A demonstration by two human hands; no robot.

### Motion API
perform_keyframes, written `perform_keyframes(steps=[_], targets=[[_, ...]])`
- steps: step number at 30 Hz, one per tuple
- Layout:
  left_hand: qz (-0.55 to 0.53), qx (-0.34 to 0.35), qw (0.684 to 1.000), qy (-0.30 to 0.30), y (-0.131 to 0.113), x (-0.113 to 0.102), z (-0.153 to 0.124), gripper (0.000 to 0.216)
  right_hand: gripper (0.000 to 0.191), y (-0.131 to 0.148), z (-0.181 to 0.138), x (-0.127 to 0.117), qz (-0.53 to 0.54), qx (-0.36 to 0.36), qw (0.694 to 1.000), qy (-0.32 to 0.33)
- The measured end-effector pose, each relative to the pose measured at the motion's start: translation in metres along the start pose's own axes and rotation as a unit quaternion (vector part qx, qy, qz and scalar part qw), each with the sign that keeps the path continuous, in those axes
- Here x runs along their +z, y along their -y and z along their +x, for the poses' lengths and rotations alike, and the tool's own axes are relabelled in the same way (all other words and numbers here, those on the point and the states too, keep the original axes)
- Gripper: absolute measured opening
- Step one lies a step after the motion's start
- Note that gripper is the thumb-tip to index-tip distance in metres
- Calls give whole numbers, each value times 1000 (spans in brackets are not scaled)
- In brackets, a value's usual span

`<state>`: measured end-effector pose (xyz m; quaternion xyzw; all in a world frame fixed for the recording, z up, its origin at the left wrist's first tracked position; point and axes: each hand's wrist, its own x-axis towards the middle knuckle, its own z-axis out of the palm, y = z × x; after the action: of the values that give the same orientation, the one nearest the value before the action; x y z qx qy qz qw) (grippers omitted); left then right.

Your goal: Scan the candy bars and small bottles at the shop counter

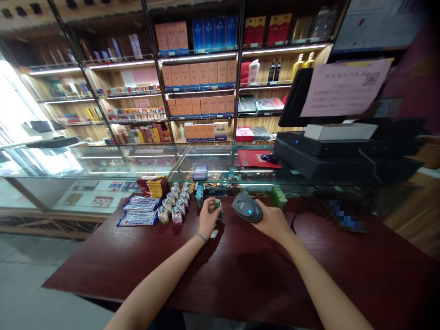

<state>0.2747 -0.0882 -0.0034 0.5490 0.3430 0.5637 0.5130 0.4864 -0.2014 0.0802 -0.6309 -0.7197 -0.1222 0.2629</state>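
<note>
My left hand (208, 215) is closed around a small green pack (217, 205), held just above the dark red counter (240, 270). My right hand (271, 221) grips a grey handheld barcode scanner (246, 207) with a blue light, its head pointed at the green pack a short way to the left. A black cable (294, 220) runs from the scanner toward the right.
Small jars (175, 201), blue-white packets (139, 211) and a stack of red-yellow packs (153, 185) sit left of my hands. Green packs (278, 196) lie right of the scanner. A glass display case (137, 160), a till with monitor (330, 146) and stocked shelves (199, 82) stand behind.
</note>
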Motion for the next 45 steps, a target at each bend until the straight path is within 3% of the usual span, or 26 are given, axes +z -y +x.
perform_keyframes(steps=[6, 11, 18, 23, 28, 36, 45], targets=[[44, 32, 992, -115, 24, 30, 42, 44, 20, -22, -1, -5, 0, -37, 999, -12], [94, 36, 980, -171, 37, 35, 69, 36, 25, -22, -6, 6, 22, -26, 999, -18], [92, 30, 980, -173, 42, 32, 81, 34, 22, -9, -12, 20, 94, 28, 995, -20], [54, 35, 979, -191, 48, 35, 90, 34, 29, -8, -15, 24, 83, 40, 996, -16], [111, 29, 970, -213, 52, 39, 96, 34, 33, -7, -16, 24, 81, 42, 996, -20], [127, 9, 969, -212, 54, 41, 96, 37, 25, -11, -17, 25, 77, 38, 996, 1], [101, 51, 970, -214, 51, 39, 88, 52, 19, -11, -17, 22, 116, 58, 991, -18]])
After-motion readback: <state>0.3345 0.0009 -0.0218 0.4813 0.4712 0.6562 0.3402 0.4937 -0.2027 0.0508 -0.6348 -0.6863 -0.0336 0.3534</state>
